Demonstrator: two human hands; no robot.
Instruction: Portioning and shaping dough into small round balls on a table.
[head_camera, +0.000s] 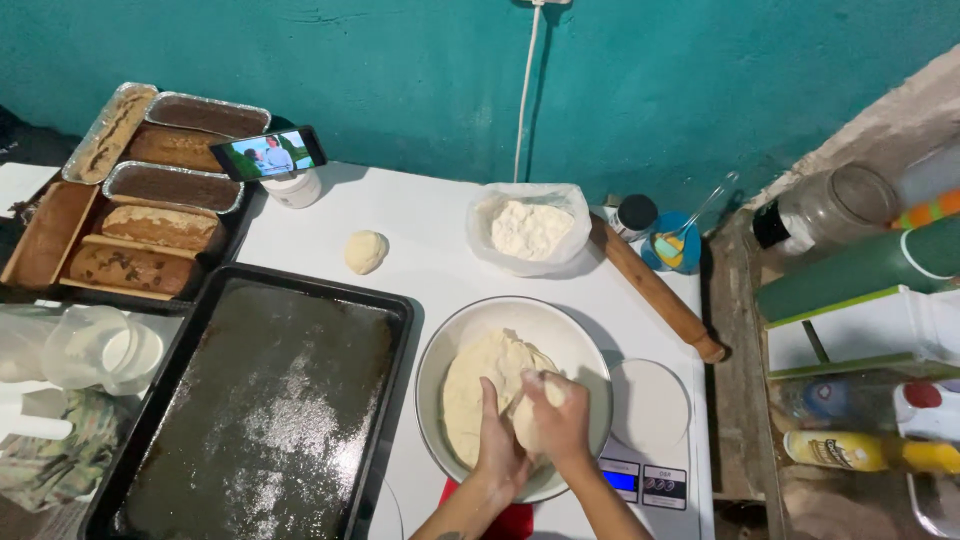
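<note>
Both hands, the left hand (497, 448) and the right hand (556, 418), gripped dough (480, 385) inside the white bowl (570, 335); behind the bowl, a bag (570, 205) held flour (530, 230).

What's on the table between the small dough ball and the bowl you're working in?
Nothing: in the head view, only bare white table lies between the small dough ball and the bowl. The dark baking tray lies to the side of that stretch.
</note>
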